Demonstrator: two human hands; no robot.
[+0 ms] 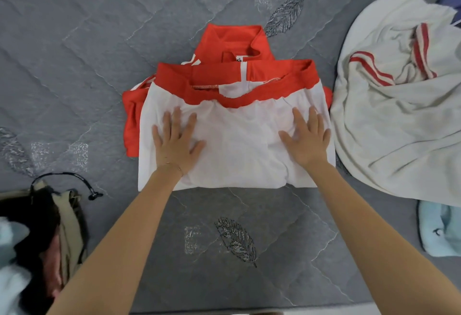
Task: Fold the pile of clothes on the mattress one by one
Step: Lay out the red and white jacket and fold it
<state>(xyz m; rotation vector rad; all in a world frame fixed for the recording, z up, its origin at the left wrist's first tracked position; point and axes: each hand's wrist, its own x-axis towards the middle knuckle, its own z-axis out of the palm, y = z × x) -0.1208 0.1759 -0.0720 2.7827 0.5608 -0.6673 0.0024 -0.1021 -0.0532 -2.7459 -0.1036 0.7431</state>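
Both grips are lying flat and open: the left hand (174,140) and right hand (308,137) are pressing the folded red-and-white garment (234,115), mid-mattress (74,52). Soft, light, probably slippery fabric; taking it by its folded edges seems safest.

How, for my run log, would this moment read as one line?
left hand: pressing flat on top | right hand: pressing flat on top | top: red-and-white, folded, on mattress | unfolded: cream garment, right side
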